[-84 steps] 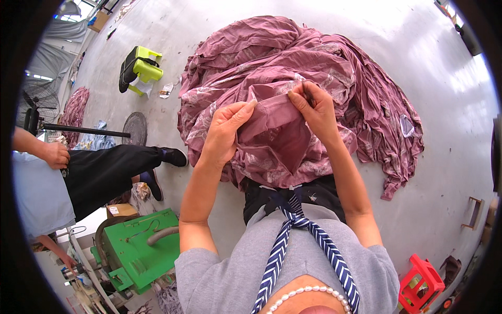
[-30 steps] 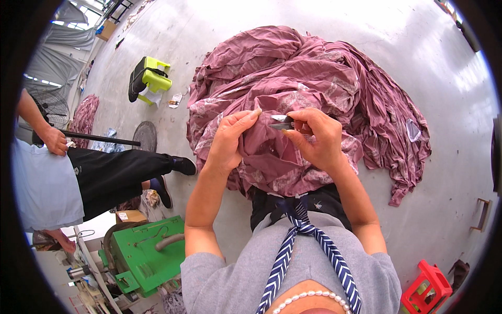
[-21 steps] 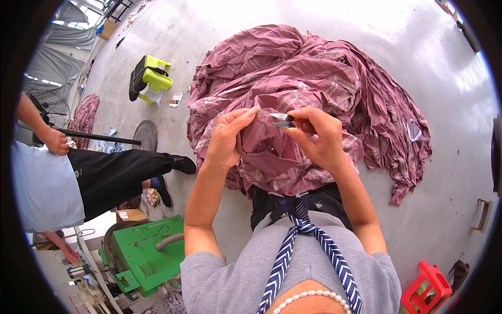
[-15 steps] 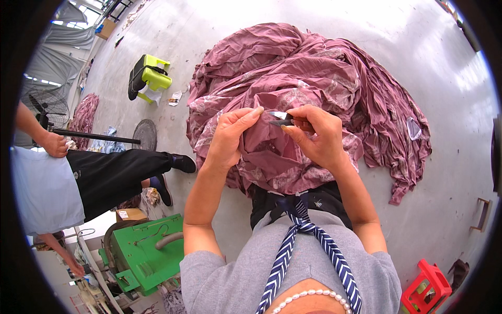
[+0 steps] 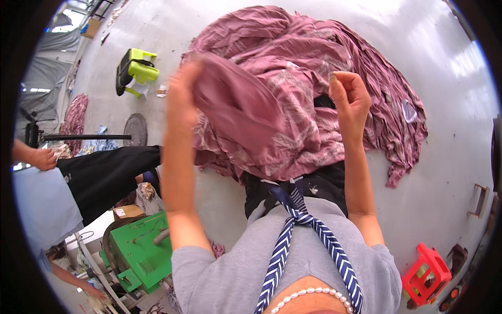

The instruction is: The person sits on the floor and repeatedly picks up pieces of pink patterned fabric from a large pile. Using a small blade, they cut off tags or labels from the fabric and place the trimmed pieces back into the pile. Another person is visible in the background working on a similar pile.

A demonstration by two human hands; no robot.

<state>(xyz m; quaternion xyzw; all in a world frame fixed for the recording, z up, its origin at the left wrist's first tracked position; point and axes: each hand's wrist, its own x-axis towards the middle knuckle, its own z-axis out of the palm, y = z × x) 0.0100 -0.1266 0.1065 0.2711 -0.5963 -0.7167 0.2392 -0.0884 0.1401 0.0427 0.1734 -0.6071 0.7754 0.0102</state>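
Observation:
A large heap of mauve patterned fabric (image 5: 293,47) is spread over the floor in front of me and reaches my lap. My left hand (image 5: 184,86), smeared by motion, is raised at the heap's left side. From it a lifted fold of the same fabric stretches down to the right. Over the heap's right part, my right hand (image 5: 353,99) is closed in a pinch, thumb against fingers; what it holds is too small to name. A dark patch (image 5: 324,101) shows on the fabric beside it; I cannot tell what it is.
At left stands a person in black trousers (image 5: 110,170), near a fan pole with a round base (image 5: 136,130). A lime-green stool (image 5: 140,68) is farther back. A green machine (image 5: 138,256) sits at lower left, a red stool (image 5: 426,275) at lower right.
My left hand has swung left and up, pulling a fold of fabric. My right hand has moved right and up. The small snips seen in it earlier no longer show clearly.

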